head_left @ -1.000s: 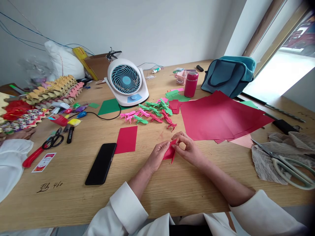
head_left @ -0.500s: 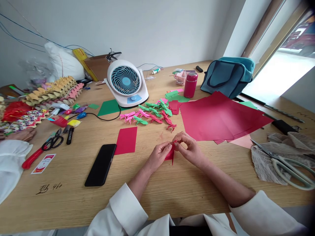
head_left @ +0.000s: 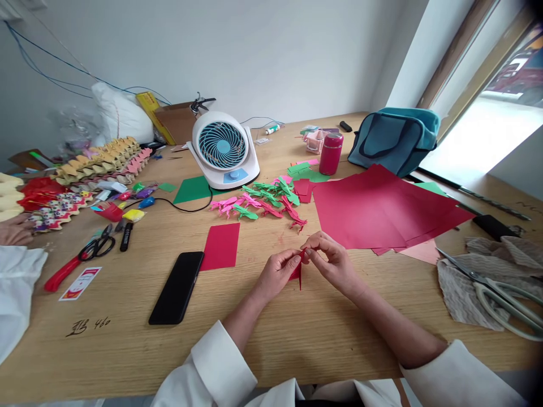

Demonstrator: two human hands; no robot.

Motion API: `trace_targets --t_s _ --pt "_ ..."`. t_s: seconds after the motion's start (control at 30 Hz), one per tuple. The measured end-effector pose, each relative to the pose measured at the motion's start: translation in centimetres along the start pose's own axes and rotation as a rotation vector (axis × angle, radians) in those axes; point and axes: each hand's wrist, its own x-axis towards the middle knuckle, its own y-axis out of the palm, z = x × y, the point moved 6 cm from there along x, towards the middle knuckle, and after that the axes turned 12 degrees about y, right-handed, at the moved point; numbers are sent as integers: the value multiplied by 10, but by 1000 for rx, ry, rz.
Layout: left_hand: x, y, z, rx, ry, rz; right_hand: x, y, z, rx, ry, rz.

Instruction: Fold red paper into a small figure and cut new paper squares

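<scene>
From the head view, the left hand (head_left: 278, 271) and the right hand (head_left: 335, 263) meet just above the near middle of the worktop (head_left: 297, 339). Each grip is pinched on the small folded red paper (head_left: 297, 271), thumb and fingertips closed on its upper edge. The paper's point hangs down between the two hands.

Just left of the left hand lie a red paper rectangle (head_left: 221, 246) and a black phone (head_left: 177, 287), side by side and flat on the wood. Behind the hands a scatter of folded paper figures (head_left: 263, 200) in pink, green and red runs across the worktop. A spread of large red sheets (head_left: 382, 206) lies to the right of them, near the right hand.

Farther back stand a white desk fan (head_left: 223, 148), a red flask (head_left: 330, 153) and a blue bag (head_left: 394, 140). At the far right, big pale scissors (head_left: 496, 294) rest on a crumpled cloth (head_left: 458, 282).

On the left lie black scissors (head_left: 97, 247) and a red-handled tool (head_left: 63, 272). Another person's hand (head_left: 14, 232) and white sleeve (head_left: 17, 294) show at that edge.

Nothing lies between the hands and the camera.
</scene>
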Motion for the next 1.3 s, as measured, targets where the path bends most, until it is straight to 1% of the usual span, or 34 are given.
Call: trace_targets --t_s 0.27,0.63,0.83,1.0,1.3 --pt "1 -1 -6 110 37 -45 -1 1 -2 -3 -10 0" --pt "-1 -5 -6 213 57 -117 -1 3 0 -66 -28 1" --pt "-2 -3 -7 281 107 -109 -1 4 -3 -99 -26 -32" --pt "-3 -3 -9 355 151 -103 -2 4 -3 -106 -31 -35" --pt "-2 -1 -15 360 185 -94 -2 1 -2 -75 -56 -49"
